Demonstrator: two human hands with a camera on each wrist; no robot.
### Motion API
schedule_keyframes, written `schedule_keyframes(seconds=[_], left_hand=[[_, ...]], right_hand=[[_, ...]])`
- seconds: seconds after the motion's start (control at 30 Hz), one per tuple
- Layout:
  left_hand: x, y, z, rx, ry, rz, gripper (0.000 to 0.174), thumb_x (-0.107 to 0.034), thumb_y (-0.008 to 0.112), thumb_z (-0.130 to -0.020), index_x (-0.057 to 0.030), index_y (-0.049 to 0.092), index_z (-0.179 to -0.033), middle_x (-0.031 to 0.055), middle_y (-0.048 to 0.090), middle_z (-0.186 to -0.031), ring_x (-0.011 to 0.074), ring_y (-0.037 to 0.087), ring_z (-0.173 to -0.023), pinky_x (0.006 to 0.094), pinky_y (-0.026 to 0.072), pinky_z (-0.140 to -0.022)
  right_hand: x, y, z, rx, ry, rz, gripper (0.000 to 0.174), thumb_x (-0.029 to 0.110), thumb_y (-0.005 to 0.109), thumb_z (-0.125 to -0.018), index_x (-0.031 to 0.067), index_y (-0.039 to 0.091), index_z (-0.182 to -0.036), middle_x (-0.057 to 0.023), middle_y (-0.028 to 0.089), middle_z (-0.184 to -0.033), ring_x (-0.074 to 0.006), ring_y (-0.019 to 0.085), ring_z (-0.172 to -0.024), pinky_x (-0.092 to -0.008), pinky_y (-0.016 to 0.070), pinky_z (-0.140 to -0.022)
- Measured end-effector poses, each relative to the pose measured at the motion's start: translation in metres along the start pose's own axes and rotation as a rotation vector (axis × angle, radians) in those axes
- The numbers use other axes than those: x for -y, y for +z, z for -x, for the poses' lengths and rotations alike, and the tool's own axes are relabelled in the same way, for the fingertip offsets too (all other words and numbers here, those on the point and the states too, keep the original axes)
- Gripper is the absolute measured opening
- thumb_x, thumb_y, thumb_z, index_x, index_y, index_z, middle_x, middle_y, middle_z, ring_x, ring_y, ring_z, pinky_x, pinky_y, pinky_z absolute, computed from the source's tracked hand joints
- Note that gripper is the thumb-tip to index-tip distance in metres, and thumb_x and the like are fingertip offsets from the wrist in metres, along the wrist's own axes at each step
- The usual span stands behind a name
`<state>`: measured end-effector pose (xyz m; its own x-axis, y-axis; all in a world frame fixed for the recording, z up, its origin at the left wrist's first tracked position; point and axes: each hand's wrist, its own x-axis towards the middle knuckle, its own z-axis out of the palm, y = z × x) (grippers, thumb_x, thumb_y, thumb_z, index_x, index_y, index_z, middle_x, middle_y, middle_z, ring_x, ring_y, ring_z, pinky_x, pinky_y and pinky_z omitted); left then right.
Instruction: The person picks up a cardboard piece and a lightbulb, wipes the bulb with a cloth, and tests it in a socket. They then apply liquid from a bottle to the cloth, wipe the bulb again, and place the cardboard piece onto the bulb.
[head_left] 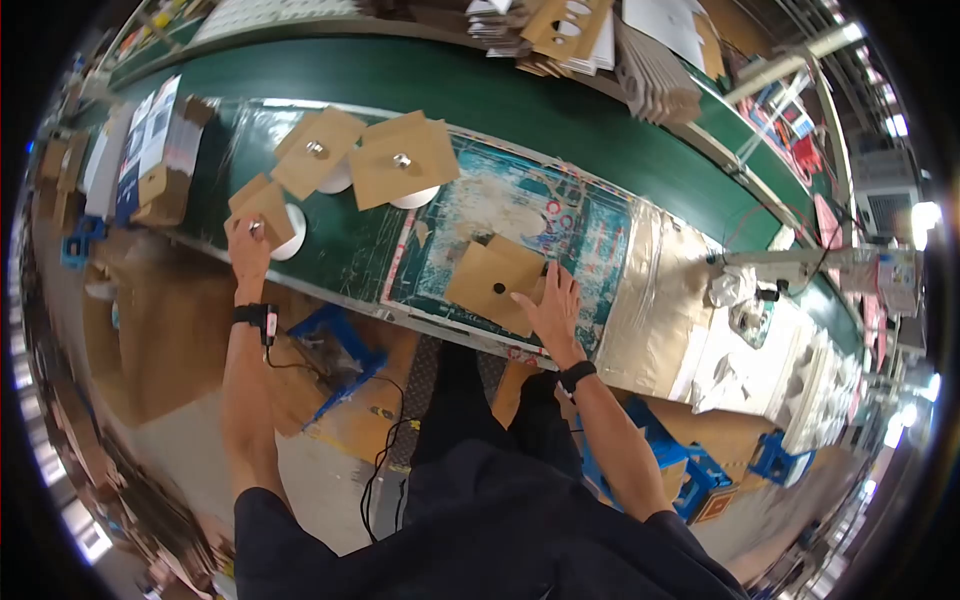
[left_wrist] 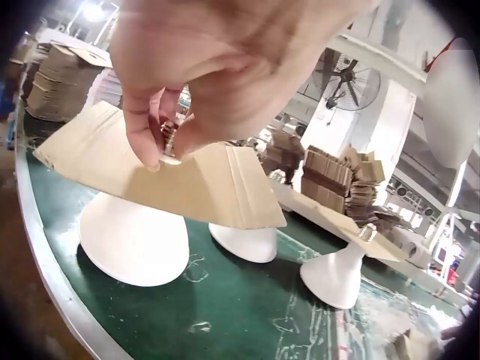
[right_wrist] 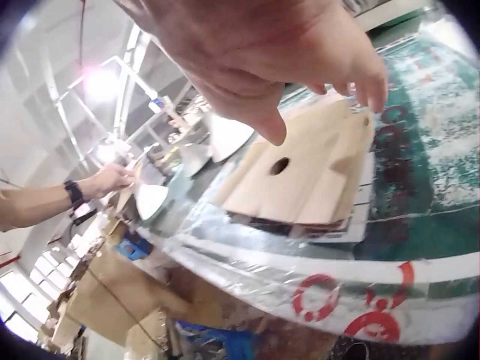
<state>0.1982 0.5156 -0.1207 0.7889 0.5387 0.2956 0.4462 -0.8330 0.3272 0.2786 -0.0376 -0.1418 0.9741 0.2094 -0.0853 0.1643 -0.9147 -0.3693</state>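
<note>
My left hand (head_left: pixel 248 252) pinches the metal screw base (left_wrist: pixel 169 136) of a white cone-shaped light bulb (left_wrist: pixel 135 238). A brown cardboard sheet (left_wrist: pixel 142 180) sits around that bulb's neck, just under my fingertips. Two more bulbs stand close by on the green bench, wide end down, their bases poking up through cardboard sheets (head_left: pixel 385 178). Over on the right, my right hand (head_left: pixel 556 312) is spread at the edge of a small stack of cardboard sheets (head_left: pixel 488 278). The top sheet has a round dark hole; my thumb reaches toward it in the right wrist view.
A printed carton (head_left: pixel 160 150) stands at the bench's left end. Stacked cardboard pieces (head_left: pixel 650 75) lie along the back shelf. Brown paper (head_left: pixel 650 290) and crumpled plastic (head_left: pixel 725 380) cover the right part. Blue stools (head_left: pixel 340 350) are below the front edge.
</note>
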Motion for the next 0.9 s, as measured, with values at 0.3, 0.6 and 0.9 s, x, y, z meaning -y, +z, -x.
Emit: schedule_keyframes(seconds=[0.3,0.6,0.9], left_hand=[[-0.154,-0.022,0.076,0.122,-0.088,0.245,0.03,-0.016,0.062,-0.103,0.0018,0.067,-0.127,0.0214,0.068,-0.127,0.0346,0.068,-0.114,0.0425,0.0538,-0.098],[-0.401,0.093,0.24,0.72,0.418,-0.181,0.084,-0.056,0.061,-0.099,-0.0024,0.036,-0.159,0.0304,0.036,-0.159,0.05,0.034,-0.146,0.0583,0.0313,-0.119],[-0.476,0.067,0.291,0.791,-0.005,-0.576,0.082,-0.06,0.054,-0.102,-0.0075,0.035,-0.162,0.0232,0.019,-0.17,0.0457,0.02,-0.155,0.0563,0.0285,-0.121]], right_hand=[[-0.062,0.006,0.036,-0.318,0.14,-0.318,0.048,0.036,0.072,-0.095,0.0044,0.063,-0.13,-0.0217,0.067,-0.119,-0.0398,0.066,-0.104,-0.0507,0.0533,-0.089],[-0.435,-0.246,0.226,-0.966,0.661,-0.044,0.02,0.017,0.07,-0.095,-0.0001,0.07,-0.106,-0.0116,0.07,-0.088,-0.0218,0.067,-0.079,-0.0351,0.0534,-0.074],[-0.846,-0.514,0.246,-0.966,0.85,0.222,0.087,0.056,0.074,-0.086,-0.0107,0.054,-0.138,-0.0321,0.059,-0.134,-0.0433,0.054,-0.129,-0.0484,0.0422,-0.11]])
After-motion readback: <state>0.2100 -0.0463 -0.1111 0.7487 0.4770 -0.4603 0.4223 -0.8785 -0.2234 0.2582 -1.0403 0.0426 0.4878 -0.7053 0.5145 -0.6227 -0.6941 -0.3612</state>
